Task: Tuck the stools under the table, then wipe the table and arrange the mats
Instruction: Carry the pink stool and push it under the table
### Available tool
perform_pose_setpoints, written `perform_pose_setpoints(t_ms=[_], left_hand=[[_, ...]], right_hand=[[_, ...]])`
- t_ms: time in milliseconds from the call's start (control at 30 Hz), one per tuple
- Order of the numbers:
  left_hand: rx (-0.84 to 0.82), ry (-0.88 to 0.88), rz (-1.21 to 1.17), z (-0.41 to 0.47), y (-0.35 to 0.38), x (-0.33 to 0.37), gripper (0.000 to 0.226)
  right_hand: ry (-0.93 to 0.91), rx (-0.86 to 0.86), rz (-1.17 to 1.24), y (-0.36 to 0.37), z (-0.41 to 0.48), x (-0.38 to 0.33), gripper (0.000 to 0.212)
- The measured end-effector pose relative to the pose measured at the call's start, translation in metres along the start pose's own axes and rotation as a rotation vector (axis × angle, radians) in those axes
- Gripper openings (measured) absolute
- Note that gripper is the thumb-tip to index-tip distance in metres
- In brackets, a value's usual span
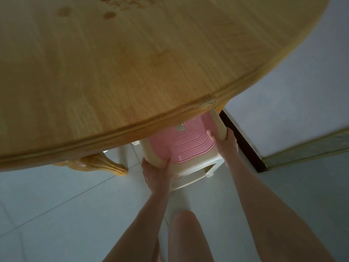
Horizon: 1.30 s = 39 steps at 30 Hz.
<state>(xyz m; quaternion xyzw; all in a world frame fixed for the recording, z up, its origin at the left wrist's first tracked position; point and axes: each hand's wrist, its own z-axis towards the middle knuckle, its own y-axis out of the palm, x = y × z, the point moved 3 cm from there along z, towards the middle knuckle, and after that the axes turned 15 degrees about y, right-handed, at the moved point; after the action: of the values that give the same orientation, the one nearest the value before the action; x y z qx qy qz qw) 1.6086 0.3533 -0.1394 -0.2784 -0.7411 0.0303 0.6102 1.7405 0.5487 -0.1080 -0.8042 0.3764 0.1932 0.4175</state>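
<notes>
Gripping a plastic stool (188, 146) by both sides, pink ribbed seat and cream frame; left hand (155, 174) curled round the near-left cream rim with the thumb lying along the edge of the pink seat, right hand (224, 142) wrapped round the right rim, thumb on top by the seat, the other fingers hidden behind the rim. Stool sits partway under the round wooden table (132, 72): far part of the seat hidden beneath the table's moulded edge, near part and front apron sticking out over the pale tiled floor (56, 214). Can't tell if its feet touch the floor. Carved table leg (105, 163) just left of the stool, apart from it. Darker blotchy stains (109, 15) on the tabletop near the far side, a chipped spot (207, 103) on the table edge above the stool. Dark threshold strip (243, 142) runs on the floor just right of the right hand. Person's bare knee (186, 220) low between the two forearms
</notes>
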Motion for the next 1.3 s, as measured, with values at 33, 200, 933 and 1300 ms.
perform_pose_setpoints(t_ms=[33,200,933,1300], left_hand=[[0.000,0.001,-0.007,0.000,0.001,0.000,0.101],[-0.013,0.005,0.010,-0.002,0.001,-0.003,0.096],[-0.058,0.015,0.024,-0.001,0.004,-0.007,0.118],[-0.046,0.059,0.007,-0.006,0.010,-0.005,0.110]], right_hand=[[-0.001,-0.003,0.002,0.000,0.001,0.000,0.070],[0.016,-0.003,-0.010,-0.002,0.003,0.004,0.071],[0.097,0.043,0.012,0.016,-0.009,0.016,0.099],[0.076,0.061,0.101,0.019,-0.006,0.019,0.100]])
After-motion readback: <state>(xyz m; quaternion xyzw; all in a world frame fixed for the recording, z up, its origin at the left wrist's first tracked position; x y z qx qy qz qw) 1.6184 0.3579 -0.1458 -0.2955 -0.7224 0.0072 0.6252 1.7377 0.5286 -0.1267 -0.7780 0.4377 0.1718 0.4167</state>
